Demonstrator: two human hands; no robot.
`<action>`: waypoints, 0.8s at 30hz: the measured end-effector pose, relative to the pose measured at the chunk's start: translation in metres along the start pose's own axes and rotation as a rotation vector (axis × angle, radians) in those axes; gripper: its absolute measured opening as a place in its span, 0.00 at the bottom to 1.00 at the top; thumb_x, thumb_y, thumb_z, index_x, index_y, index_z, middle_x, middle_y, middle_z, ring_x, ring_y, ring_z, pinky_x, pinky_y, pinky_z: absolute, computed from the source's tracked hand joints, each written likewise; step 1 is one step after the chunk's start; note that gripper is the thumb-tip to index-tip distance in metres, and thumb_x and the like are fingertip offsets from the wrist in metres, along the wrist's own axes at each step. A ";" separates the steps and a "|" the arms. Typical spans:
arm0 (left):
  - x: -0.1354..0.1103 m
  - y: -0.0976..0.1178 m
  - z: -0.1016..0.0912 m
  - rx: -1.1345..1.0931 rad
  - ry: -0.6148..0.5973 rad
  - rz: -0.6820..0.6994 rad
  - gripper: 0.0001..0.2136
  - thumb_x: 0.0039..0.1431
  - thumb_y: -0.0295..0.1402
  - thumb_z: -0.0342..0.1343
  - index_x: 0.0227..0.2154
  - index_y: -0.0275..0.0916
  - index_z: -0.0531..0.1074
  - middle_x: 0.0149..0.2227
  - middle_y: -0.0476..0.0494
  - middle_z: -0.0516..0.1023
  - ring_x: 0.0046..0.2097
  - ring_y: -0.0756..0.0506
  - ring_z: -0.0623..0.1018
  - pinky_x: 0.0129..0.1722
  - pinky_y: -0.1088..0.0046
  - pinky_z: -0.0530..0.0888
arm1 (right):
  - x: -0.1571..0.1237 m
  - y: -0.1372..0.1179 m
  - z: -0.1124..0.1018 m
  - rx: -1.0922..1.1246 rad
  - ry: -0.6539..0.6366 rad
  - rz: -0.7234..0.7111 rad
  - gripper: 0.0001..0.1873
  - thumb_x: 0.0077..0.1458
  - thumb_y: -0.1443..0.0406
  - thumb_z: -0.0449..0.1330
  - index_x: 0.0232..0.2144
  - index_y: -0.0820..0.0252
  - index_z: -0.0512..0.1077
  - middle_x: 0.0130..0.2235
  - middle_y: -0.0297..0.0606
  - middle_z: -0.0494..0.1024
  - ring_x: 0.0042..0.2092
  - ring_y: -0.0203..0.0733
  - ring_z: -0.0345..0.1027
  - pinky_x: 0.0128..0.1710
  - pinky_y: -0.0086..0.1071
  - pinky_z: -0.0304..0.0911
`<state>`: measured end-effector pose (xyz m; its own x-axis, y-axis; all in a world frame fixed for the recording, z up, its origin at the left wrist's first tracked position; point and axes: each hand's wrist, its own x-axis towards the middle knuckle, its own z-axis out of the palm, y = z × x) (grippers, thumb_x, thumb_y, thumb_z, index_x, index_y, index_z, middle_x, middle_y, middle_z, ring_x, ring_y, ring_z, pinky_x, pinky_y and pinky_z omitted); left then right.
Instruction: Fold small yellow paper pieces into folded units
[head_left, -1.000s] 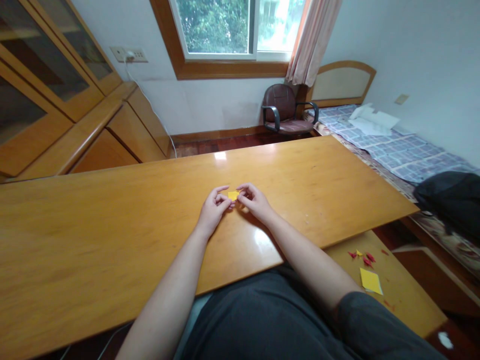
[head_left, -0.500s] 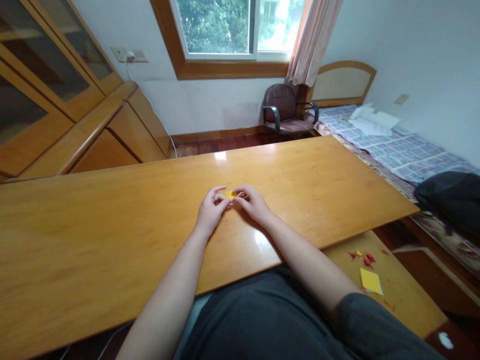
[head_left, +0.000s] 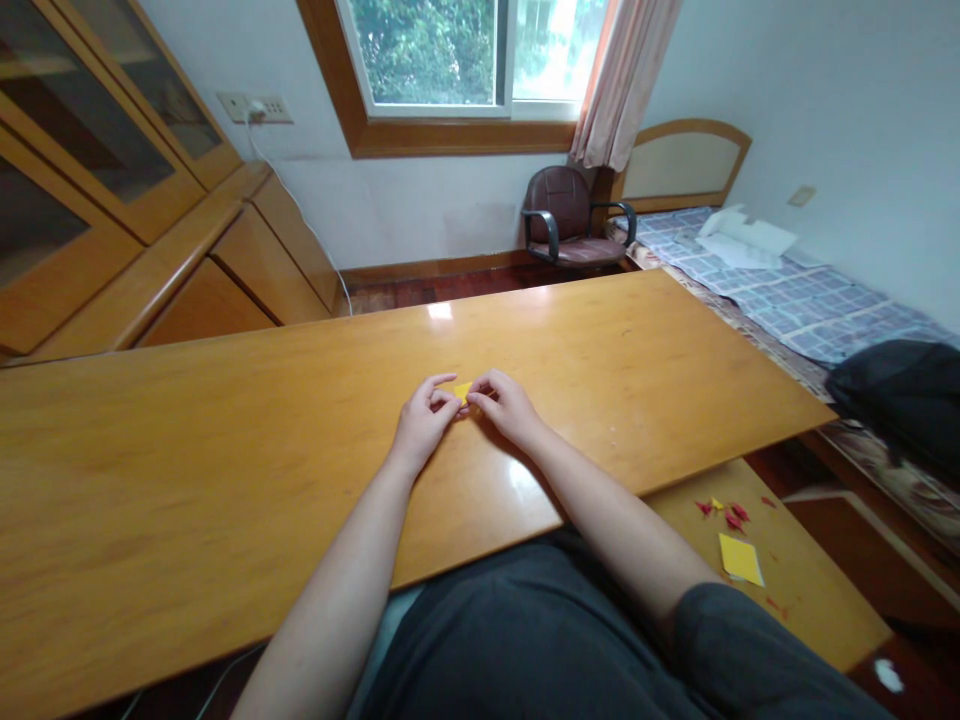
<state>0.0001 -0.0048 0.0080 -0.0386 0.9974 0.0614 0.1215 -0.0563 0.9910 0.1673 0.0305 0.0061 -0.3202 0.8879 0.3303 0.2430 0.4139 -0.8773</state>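
Observation:
A small piece of yellow paper point(head_left: 463, 391) is held between my two hands, just above or on the wooden table point(head_left: 225, 460). My left hand point(head_left: 429, 415) pinches its left side between thumb and fingers, with the index finger stretched out above. From the other side my right hand point(head_left: 504, 402) grips the paper's right edge with thumb and fingertips. The fingers cover much of the paper, so its exact folds cannot be made out.
On a lower wooden surface point(head_left: 817, 600) at right lie a yellow paper stack point(head_left: 741, 560) and several small red folded pieces point(head_left: 736, 516). Beyond the table stand a brown armchair point(head_left: 562, 215) and a bed with a black bag point(head_left: 900, 400). A wooden cabinet point(head_left: 202, 270) is at left.
My right fingers have shifted slightly on the yellow paper, and its visible part looks a little different in shape. Both hands stay in nearly the same place.

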 end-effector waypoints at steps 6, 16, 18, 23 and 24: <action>-0.001 0.000 0.001 -0.016 -0.001 -0.025 0.20 0.52 0.36 0.60 0.49 0.39 0.69 0.27 0.51 0.78 0.33 0.46 0.80 0.41 0.69 0.75 | -0.001 -0.001 -0.001 -0.025 0.008 0.007 0.03 0.55 0.68 0.60 0.29 0.59 0.70 0.32 0.34 0.73 0.36 0.37 0.67 0.39 0.32 0.62; 0.000 -0.004 0.000 0.036 -0.017 0.000 0.19 0.53 0.36 0.59 0.49 0.38 0.69 0.27 0.51 0.78 0.34 0.46 0.80 0.42 0.69 0.75 | -0.002 0.002 -0.001 -0.070 0.022 -0.013 0.04 0.56 0.69 0.58 0.29 0.59 0.70 0.31 0.34 0.72 0.36 0.38 0.66 0.39 0.31 0.61; -0.001 -0.001 0.001 0.034 -0.015 -0.007 0.20 0.53 0.36 0.59 0.49 0.38 0.69 0.27 0.51 0.78 0.34 0.46 0.80 0.42 0.69 0.75 | -0.002 0.002 -0.001 -0.074 0.028 -0.016 0.04 0.56 0.69 0.58 0.29 0.59 0.70 0.31 0.34 0.72 0.36 0.38 0.66 0.39 0.31 0.60; -0.002 0.006 0.003 -0.006 -0.028 -0.037 0.21 0.51 0.38 0.61 0.48 0.38 0.69 0.28 0.49 0.79 0.35 0.45 0.81 0.43 0.68 0.74 | -0.002 -0.002 -0.002 -0.089 0.037 0.005 0.04 0.56 0.69 0.58 0.28 0.59 0.69 0.31 0.34 0.73 0.36 0.38 0.66 0.39 0.32 0.60; -0.003 0.007 0.004 -0.022 -0.030 -0.046 0.21 0.51 0.38 0.62 0.48 0.38 0.69 0.28 0.49 0.79 0.35 0.45 0.81 0.44 0.68 0.75 | -0.002 -0.003 -0.002 -0.090 0.040 0.007 0.04 0.56 0.69 0.58 0.28 0.59 0.69 0.31 0.34 0.73 0.35 0.38 0.66 0.39 0.32 0.60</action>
<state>0.0047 -0.0075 0.0145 -0.0140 0.9998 0.0128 0.0983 -0.0114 0.9951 0.1689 0.0278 0.0082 -0.2817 0.8975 0.3392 0.3268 0.4222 -0.8456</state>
